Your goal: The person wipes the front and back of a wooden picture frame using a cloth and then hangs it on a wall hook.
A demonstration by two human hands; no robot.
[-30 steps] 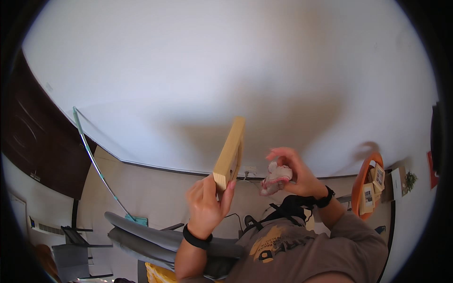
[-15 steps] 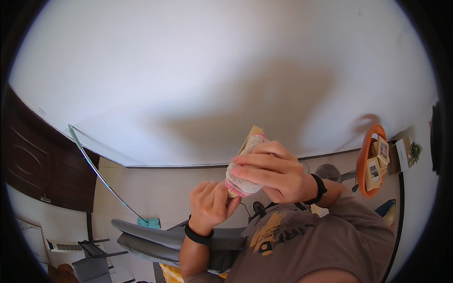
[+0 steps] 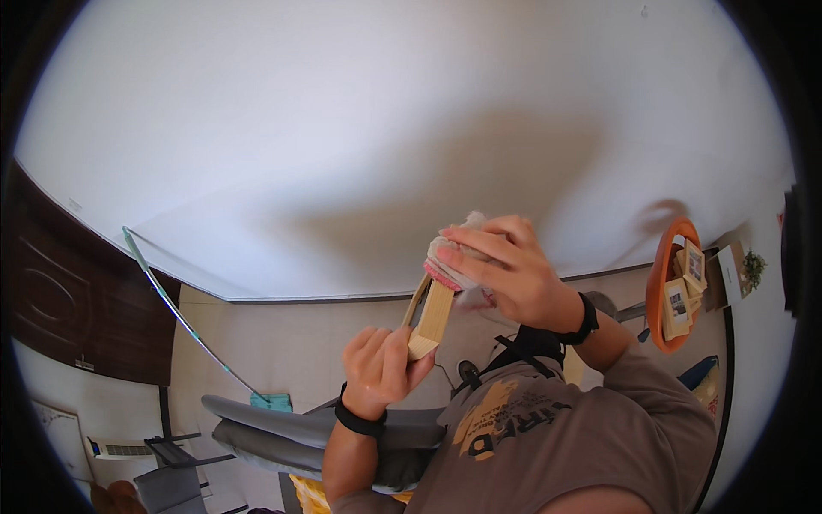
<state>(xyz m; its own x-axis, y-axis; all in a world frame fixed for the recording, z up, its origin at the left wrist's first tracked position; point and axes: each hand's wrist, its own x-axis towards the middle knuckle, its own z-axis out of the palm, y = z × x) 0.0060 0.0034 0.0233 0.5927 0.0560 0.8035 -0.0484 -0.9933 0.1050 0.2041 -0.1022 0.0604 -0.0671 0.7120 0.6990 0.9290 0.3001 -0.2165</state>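
Closed around the lower corner of a light wooden picture frame [image 3: 435,315], my left hand [image 3: 378,368] holds it tilted in front of my chest. The frame is seen nearly edge-on, so its face is mostly hidden. My right hand [image 3: 527,272] presses a whitish cloth with pink edging [image 3: 443,264] over the frame's upper end. Its fingers are bent over the cloth, and the cloth covers that part of the wood. A loose bit of the cloth hangs below the right palm.
At right, an orange round seat or tray [image 3: 657,295] bears several small wooden picture frames [image 3: 678,307]. A potted plant [image 3: 753,271] stands beyond it. A mop [image 3: 184,321] leans on the white wall [image 3: 385,111]. Grey cushioned furniture [image 3: 282,426] is near my left arm.
My right hand has slid up along the frame with the cloth, baring its lower wooden edge. My left hand stays almost where it was, holding the corner.
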